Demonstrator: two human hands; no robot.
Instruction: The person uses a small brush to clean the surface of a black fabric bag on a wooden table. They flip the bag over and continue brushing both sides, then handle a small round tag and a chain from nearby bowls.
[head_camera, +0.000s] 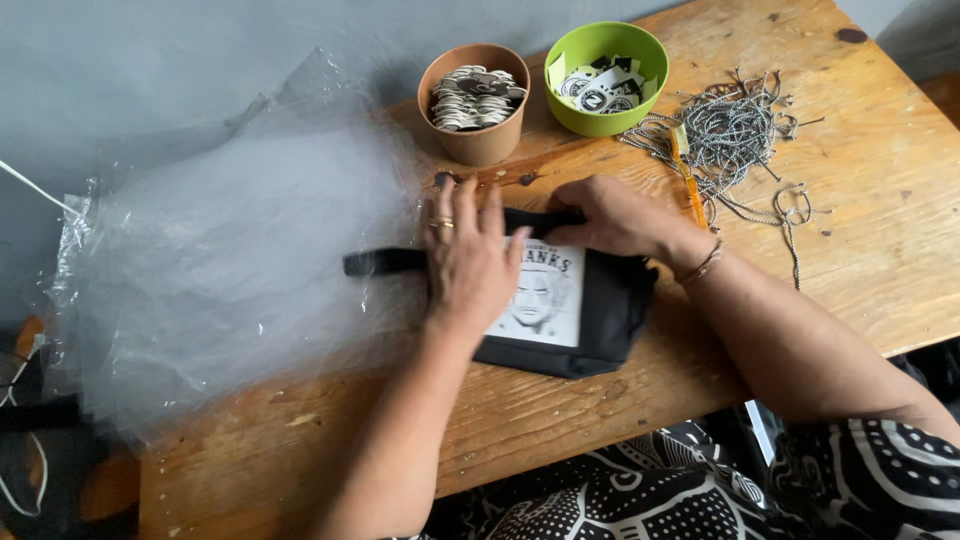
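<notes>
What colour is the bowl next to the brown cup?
Bright green; the bowl shows clearly in the head view, at the far edge of the wooden table.

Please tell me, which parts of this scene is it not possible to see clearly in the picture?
All in the head view:
- The black pouch: the left hand covers part of its white printed panel; the right hand covers its top edge.
- The brown cup and green bowl: the small round pieces inside are too small to identify.
- The clear plastic bags: whatever lies beneath is blurred.
- Both forearms: cut off by the bottom and right edges.
</notes>
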